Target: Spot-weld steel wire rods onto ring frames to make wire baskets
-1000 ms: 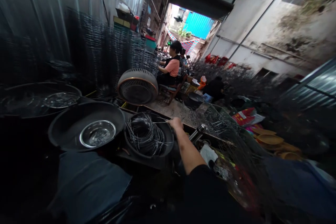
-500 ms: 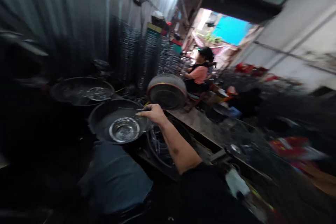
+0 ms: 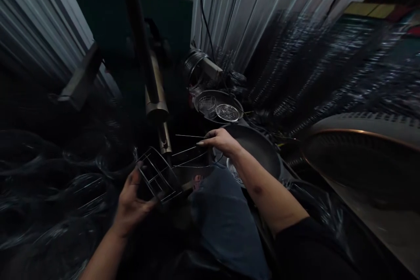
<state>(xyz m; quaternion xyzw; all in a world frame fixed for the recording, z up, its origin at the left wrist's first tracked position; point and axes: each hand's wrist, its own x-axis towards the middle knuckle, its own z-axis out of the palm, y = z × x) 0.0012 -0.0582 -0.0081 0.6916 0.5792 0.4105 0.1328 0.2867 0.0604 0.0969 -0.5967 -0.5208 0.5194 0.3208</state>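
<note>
My left hand (image 3: 131, 203) grips a small wire rack (image 3: 157, 174) with curved rims and crossbars, fingers at its left side and thumb along the bottom. Thin straight wires (image 3: 187, 151) stick out leftward from my right hand (image 3: 223, 141), pinched between thumb and fingers. Their tips come near the rack's right side; whether they touch is unclear. Just behind the rack stands a machine's upright brass-coloured rod (image 3: 165, 138) under a thicker cylinder (image 3: 156, 96). Beyond my right wrist lies a wide dark basin (image 3: 259, 140), with a shiny metal dish (image 3: 233, 169) partly hidden by my forearm.
A second basin (image 3: 200, 101) farther back holds another shiny dish (image 3: 227, 113) and wire pieces. Blurred wire goods (image 3: 85, 192) crowd the left. Tall stacks of wire items (image 3: 305, 74) line the corrugated wall (image 3: 229, 13). A large round caged object (image 3: 357, 129) with a copper-coloured rim stands right.
The view has swung left, from the open doorway and seated person to the machine. My left hand has come into view with the wire rack. My right hand still holds the wires.
</note>
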